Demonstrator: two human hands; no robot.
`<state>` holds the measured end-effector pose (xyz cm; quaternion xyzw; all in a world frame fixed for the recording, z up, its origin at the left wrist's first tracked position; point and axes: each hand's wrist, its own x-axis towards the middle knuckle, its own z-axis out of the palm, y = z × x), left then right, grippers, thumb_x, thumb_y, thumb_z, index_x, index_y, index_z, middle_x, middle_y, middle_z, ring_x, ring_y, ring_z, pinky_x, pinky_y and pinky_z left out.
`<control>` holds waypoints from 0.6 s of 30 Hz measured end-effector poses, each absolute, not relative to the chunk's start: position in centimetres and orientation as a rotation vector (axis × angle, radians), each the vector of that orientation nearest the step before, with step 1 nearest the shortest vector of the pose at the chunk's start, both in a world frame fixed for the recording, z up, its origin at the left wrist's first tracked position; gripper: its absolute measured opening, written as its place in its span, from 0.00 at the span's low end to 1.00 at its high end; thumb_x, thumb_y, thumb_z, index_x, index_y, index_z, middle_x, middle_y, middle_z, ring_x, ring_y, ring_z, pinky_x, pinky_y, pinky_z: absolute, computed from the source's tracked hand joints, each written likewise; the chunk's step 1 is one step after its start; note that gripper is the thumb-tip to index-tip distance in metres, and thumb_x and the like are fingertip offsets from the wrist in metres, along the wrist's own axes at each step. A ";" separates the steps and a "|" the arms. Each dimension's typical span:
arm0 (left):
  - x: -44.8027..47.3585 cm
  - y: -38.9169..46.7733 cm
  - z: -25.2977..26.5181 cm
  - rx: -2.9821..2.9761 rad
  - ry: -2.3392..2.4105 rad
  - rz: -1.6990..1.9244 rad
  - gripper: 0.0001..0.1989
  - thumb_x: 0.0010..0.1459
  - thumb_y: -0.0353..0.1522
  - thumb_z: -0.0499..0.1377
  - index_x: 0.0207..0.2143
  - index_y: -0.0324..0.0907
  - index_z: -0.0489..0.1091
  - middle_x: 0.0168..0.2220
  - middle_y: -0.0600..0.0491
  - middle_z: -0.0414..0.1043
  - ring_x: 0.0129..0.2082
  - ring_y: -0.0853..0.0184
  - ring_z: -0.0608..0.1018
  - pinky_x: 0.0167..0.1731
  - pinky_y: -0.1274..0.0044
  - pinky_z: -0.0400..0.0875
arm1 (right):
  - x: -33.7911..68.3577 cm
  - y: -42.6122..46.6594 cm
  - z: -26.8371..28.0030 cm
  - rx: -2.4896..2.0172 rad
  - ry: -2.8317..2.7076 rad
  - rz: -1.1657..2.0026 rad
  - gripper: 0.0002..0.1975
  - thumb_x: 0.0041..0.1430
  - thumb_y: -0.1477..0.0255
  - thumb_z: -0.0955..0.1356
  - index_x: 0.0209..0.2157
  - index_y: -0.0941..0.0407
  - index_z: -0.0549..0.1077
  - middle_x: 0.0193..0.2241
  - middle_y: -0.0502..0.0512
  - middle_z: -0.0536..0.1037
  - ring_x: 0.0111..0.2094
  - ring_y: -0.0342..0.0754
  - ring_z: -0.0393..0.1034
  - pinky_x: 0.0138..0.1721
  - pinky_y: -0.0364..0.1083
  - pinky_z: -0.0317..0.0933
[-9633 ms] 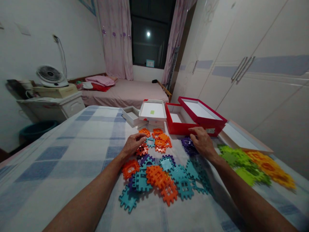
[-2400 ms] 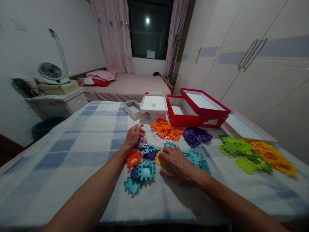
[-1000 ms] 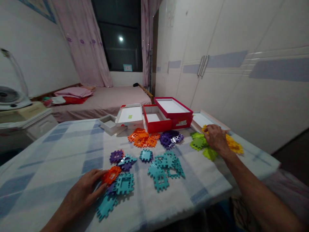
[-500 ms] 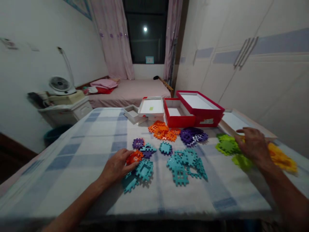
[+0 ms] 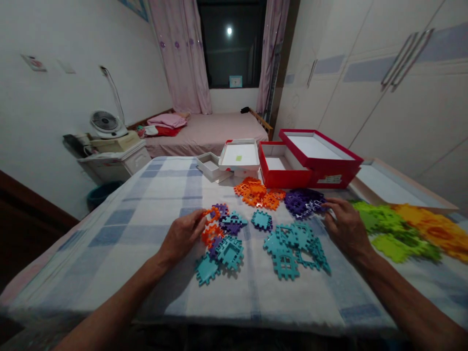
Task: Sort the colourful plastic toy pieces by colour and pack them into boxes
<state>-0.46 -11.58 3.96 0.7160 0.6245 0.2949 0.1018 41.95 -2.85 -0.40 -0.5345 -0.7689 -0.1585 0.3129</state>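
Observation:
Between the thumb and fingers of my left hand (image 5: 185, 235) is an orange interlocking plastic tile (image 5: 214, 213), lifted slightly at the left of a mixed pile. That pile holds purple tiles, another orange tile (image 5: 211, 235) and teal tiles (image 5: 230, 252). My right hand (image 5: 345, 225) is at the right edge of the purple tile pile (image 5: 303, 202), thumb and forefinger apart, with nothing visible in it. Just left of and below that hand lies a larger teal pile (image 5: 296, 246). One teal tile (image 5: 261, 220) rests between the two teal groups.
Behind the orange pile (image 5: 258, 192) stand a small white box (image 5: 210, 168), a white lid (image 5: 239, 153), a red box (image 5: 285, 178) and a crimson box (image 5: 329, 165). Green tiles (image 5: 393, 246) and yellow tiles (image 5: 438, 226) lie far right before a shallow tray (image 5: 398, 187). A checked cloth (image 5: 146, 214) covers the table.
My right hand has moved left from the green tiles to the purple pile. My left hand has raised an orange tile from the mixed pile. The view has turned slightly left.

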 end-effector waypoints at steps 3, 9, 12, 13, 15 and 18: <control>0.7 -9.2 5.6 1.958 1.701 1.046 0.16 0.58 0.41 0.52 0.42 0.42 0.71 0.27 0.54 0.75 0.25 0.67 0.77 0.28 0.77 0.70 | 42.2 -2.6 -0.7 -1.413 -2.039 -0.362 0.10 0.57 0.74 0.60 0.38 0.58 0.70 0.44 0.62 0.69 0.46 0.53 0.65 0.50 0.53 0.59; 5.1 -0.4 6.9 1.843 1.390 1.011 0.22 0.58 0.38 0.52 0.51 0.34 0.66 0.33 0.48 0.77 0.29 0.67 0.79 0.30 0.74 0.74 | 41.9 -2.3 -1.1 -1.397 -2.129 -0.298 0.10 0.55 0.75 0.60 0.37 0.58 0.70 0.43 0.62 0.69 0.46 0.53 0.65 0.50 0.52 0.60; 5.4 1.7 6.3 1.909 1.403 0.934 0.29 0.55 0.36 0.55 0.57 0.34 0.59 0.46 0.41 0.73 0.37 0.63 0.79 0.36 0.70 0.74 | 42.2 -2.4 -1.4 -1.373 -2.117 -0.293 0.10 0.55 0.75 0.60 0.37 0.58 0.70 0.43 0.61 0.69 0.46 0.53 0.65 0.50 0.53 0.61; 5.0 1.6 6.0 1.941 1.419 0.900 0.29 0.54 0.36 0.55 0.57 0.34 0.59 0.49 0.40 0.71 0.39 0.62 0.78 0.39 0.69 0.73 | 42.2 -2.4 -1.5 -1.367 -2.107 -0.294 0.10 0.55 0.75 0.60 0.37 0.58 0.70 0.43 0.61 0.69 0.45 0.53 0.66 0.50 0.53 0.61; 3.6 0.5 5.5 2.012 1.434 0.812 0.27 0.52 0.35 0.56 0.55 0.37 0.63 0.52 0.41 0.69 0.43 0.59 0.76 0.44 0.66 0.70 | 42.3 -2.4 -1.5 -1.363 -2.090 -0.299 0.10 0.55 0.75 0.60 0.37 0.58 0.70 0.43 0.61 0.69 0.45 0.53 0.66 0.50 0.53 0.61; 1.1 -2.4 5.0 2.118 1.374 0.642 0.22 0.47 0.34 0.60 0.47 0.41 0.71 0.50 0.48 0.71 0.50 0.58 0.72 0.52 0.67 0.64 | 42.1 -2.5 -1.3 -1.357 -2.084 -0.298 0.10 0.55 0.75 0.60 0.36 0.58 0.71 0.42 0.62 0.69 0.45 0.54 0.66 0.50 0.53 0.61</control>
